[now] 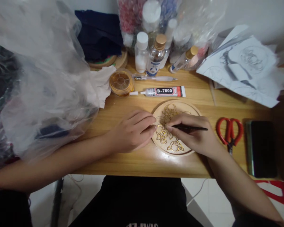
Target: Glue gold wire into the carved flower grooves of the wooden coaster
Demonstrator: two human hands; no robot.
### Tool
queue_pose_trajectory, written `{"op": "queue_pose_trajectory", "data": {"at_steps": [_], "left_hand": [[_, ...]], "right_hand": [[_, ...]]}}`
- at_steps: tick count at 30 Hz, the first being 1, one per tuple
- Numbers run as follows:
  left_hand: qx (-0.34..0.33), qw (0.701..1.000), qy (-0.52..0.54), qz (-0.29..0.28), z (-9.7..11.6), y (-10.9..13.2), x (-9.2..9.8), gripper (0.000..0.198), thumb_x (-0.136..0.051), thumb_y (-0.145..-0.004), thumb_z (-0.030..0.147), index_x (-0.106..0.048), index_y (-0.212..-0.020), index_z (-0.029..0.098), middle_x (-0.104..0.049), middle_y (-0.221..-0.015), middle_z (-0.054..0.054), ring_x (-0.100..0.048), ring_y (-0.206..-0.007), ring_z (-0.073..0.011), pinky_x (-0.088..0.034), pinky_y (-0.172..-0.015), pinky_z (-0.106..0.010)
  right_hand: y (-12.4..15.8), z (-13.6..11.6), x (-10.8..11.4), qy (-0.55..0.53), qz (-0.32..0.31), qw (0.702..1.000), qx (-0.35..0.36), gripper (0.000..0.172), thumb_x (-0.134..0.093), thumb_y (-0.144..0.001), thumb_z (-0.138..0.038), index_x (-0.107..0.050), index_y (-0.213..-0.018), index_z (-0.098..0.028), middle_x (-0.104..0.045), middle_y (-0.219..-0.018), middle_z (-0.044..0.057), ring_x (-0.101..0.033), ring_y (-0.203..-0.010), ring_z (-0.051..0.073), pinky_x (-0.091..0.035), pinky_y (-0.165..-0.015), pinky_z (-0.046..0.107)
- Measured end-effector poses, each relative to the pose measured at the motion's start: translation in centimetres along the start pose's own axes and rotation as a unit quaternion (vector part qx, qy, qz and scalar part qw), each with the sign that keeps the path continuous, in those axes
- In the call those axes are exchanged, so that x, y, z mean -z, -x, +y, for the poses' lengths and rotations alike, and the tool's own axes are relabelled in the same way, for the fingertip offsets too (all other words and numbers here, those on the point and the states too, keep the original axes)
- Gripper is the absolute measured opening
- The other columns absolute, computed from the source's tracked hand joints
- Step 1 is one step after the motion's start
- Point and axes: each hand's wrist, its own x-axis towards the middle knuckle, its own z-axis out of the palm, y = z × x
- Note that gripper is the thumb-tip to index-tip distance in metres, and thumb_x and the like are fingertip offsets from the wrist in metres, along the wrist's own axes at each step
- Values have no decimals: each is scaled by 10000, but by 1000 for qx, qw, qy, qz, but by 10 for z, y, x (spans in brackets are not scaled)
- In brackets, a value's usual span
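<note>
Head view: round wooden board (pixel 181 105) on the table (pixel 137 162), near side, approx. centre, w/ gold wire outlines (pixel 162 134) across its face. R hand (pixel 195 134) over the board's right part, thumb & fingers clamped on a slim dark tool (pixel 191 128) — handle points right, tip hidden by the fingers. L hand (pixel 134 130) at the board's left rim, fingers close tog.; can't tell if they pinch anything.

Just beyond the board: B-7000 tube (pixel 165 91) lying flat, then a pen (pixel 156 78); amber spool (pixel 120 81) left of both. Farther back, white-capped bottle (pixel 142 58) & gold-capped bottle (pixel 155 60) upright, smaller vial (pixel 185 59) tilted to their right.

Right of board: red-handled tool (pixel 230 144), then dark phone (pixel 261 148). Far right: sheets w/ drawings (pixel 246 63). Left: big clear plastic bag (pixel 54 78) — navy cloth (pixel 99 34) beyond it.
</note>
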Motion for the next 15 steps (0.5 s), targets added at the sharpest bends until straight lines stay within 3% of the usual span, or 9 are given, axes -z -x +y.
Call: {"op": "queue_pose_trajectory", "data": {"at_steps": [7,15], "left_hand": [[-14,1000,9,24,-3,3,-5,141,-591,-828,165,-607,-959,115,-627,-979,-82,-563,-960,-226,-505,-838,-385],[-10,999,7,37,-3,5,-8,170,-631,-800,175,-615,-959,117,-620,-1005,-88,-559,-976,-227,-496,-861,-398]], "right_hand": [[1,3,0,-25,11,1000,-3,12,-645,-790,-158,-656,-786,-162,-680,-726,20,-605,-650,97,-474,-594,223],[2,5,-1,-103,96,987,-73,34,-672,-769,-183,-664,-774,-216,-674,-726,-8,-612,-631,108,-492,-557,242]]}}
